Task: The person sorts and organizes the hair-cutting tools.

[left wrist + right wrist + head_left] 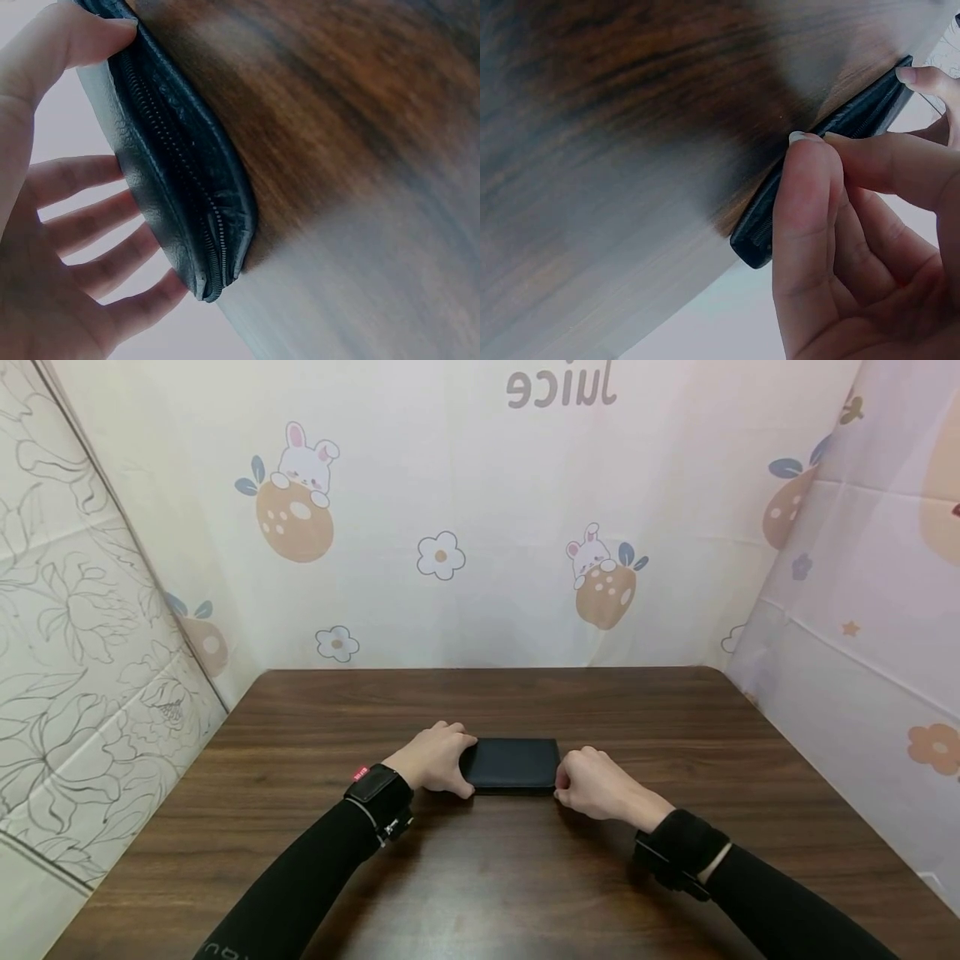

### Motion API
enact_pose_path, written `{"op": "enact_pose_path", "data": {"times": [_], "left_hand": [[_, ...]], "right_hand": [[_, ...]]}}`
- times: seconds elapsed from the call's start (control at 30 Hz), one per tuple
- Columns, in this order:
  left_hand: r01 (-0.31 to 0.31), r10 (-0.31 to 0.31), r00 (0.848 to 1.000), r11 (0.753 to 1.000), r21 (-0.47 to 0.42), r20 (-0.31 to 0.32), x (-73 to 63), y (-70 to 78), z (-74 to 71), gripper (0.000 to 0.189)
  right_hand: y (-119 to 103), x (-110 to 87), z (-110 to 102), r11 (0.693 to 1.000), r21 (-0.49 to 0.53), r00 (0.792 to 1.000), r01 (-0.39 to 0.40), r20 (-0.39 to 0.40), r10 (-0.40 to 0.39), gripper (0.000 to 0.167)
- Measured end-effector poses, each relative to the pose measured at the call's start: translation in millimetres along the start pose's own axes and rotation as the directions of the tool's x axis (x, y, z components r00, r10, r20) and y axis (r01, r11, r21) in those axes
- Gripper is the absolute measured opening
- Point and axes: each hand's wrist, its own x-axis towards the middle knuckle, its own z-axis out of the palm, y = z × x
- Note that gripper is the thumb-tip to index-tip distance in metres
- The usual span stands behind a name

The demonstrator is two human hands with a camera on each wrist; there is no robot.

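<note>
A black zip wallet (512, 766), leather-like, lies flat on the wooden table between both hands. My left hand (437, 760) grips its left end, thumb on the near edge and fingers spread along the far side. Two rows of zipper teeth (180, 161) run along the wallet's edge in the left wrist view. At the near right corner is my right hand (600, 783), its thumb and forefinger (810, 172) pinched together against the zipper edge while the other fingers curl behind. Whatever sits between those fingertips is hidden by them.
The dark brown wooden table (480, 868) extends around the wallet. Behind it hangs a pale curtain (510, 468) printed with rabbits, fruit and flowers. A floral-lined panel (90, 627) stands on the left, and another printed sheet (862, 677) hangs on the right.
</note>
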Motion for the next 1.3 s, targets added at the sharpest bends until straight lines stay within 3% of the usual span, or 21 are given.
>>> {"op": "enact_pose_path", "data": {"times": [0.53, 1.1, 1.3], "left_hand": [[-0.013, 0.013, 1.000, 1.000, -0.017, -0.014, -0.3, 1.0, 0.2, 0.078], [-0.001, 0.001, 1.000, 1.000, -0.006, -0.016, 0.3, 0.8, 1.7, 0.078], [0.002, -0.002, 1.000, 1.000, -0.008, -0.009, -0.5, 1.4, 2.0, 0.079]], "right_hand": [[-2, -0.9, -1, 0.998, 0.030, 0.999, -0.049, 0.003, 0.049, 0.010], [-4, 0.2, 4, 0.999, 0.012, 0.999, -0.038, -0.022, 0.039, 0.011], [-11, 4.7, 10, 1.000, 0.004, 1.000, 0.004, -0.019, -0.004, 0.012]]}}
